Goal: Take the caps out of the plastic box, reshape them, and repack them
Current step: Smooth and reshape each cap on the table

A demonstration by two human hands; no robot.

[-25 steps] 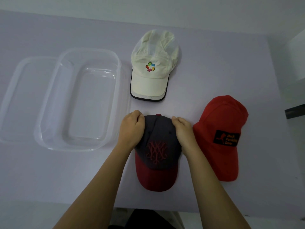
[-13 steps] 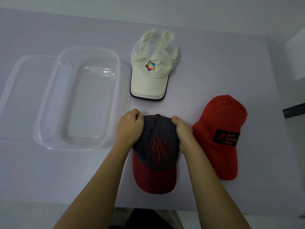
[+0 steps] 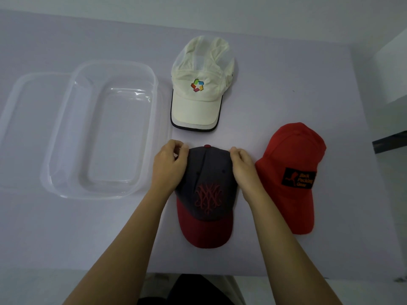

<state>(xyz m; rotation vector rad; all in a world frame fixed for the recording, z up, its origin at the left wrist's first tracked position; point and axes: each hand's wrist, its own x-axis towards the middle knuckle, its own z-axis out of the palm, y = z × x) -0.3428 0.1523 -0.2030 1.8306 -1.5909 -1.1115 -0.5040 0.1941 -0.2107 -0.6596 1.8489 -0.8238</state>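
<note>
Both my hands are on the dark cap with the red brim, sitting right in front of me on the tabletop. My left hand is curled around the left side of the crown, fingers pinched at the back edge. My right hand does the same on the right side, fingers bent and gripping the fabric. Brim points back toward me. Just right of that hand, practically touching it, lies the red cap with a black patch. Beyond the dark cap, a bit apart, there's the white cap with a colourful logo. Off to my left is the clear plastic box, nothing in it, with its lid partly under its far left side.
</note>
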